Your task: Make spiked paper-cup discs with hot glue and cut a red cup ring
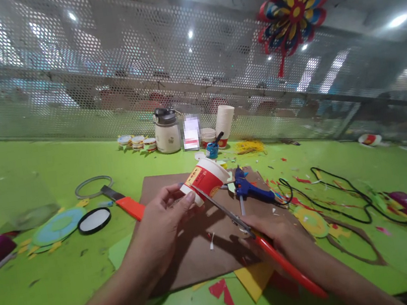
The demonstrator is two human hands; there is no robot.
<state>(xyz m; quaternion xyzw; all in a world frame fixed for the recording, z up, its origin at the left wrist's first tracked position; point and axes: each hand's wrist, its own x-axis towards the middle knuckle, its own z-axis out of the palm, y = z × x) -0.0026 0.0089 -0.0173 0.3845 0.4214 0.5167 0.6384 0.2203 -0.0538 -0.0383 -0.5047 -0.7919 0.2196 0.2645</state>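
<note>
My left hand point(169, 216) pinches a red and white paper cup point(210, 178) near its base, holding it tilted above a brown board point(188, 256). In my right hand point(277, 236) is a pair of scissors point(276, 254) with red handles. The scissor blades reach up and left to the cup's lower side, close to my left fingers. Whether they are cutting into the paper I cannot tell. Just beyond my right hand lies a blue glue gun point(251, 188) on the board. An orange utility knife point(127, 204) rests left of my left hand.
A thermos point(166, 131), a stack of paper cups point(225, 121) and a blue paint jar point(212, 150) stand at the back. Black cord point(341, 193) and paper scraps spread over the right of the green table point(95, 301). Left are a black-rimmed disc point(94, 221) and a paper turtle shape point(59, 226).
</note>
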